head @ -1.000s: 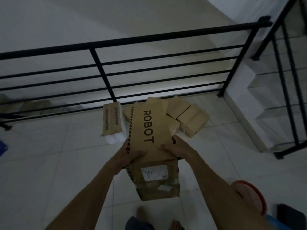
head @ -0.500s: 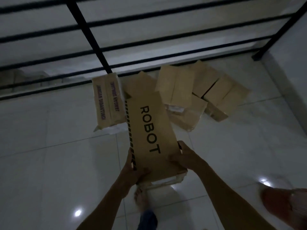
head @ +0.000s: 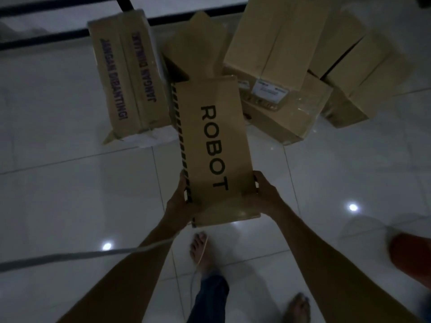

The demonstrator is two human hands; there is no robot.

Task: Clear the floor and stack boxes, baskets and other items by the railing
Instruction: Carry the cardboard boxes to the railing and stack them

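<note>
- Two hands carry one long cardboard box printed "ROBOT", held above the tiled floor at its near end.
- The left hand wraps its fingers round the striped left edge; the right hand curls round the right edge, thumb on top. Both grip the box firmly, one either side.
- The box's long axis runs straight away from the person, its far end pointing at the pile by the railing. Neither hand is nearer the pile; they sit level with each other at the near end.
- Just beyond the far end stands an opened carton with raised flaps. To its left lies a taped box lettered in purple; to its right a cluster of plain brown boxes, one bearing a white label.
- The far end seems to overlap the opened carton, though whether they touch I cannot tell.
- The likely next move is a forward push and lowering along that long axis, onto or beside the pile.
- A bare foot stands just under the near end.
</note>
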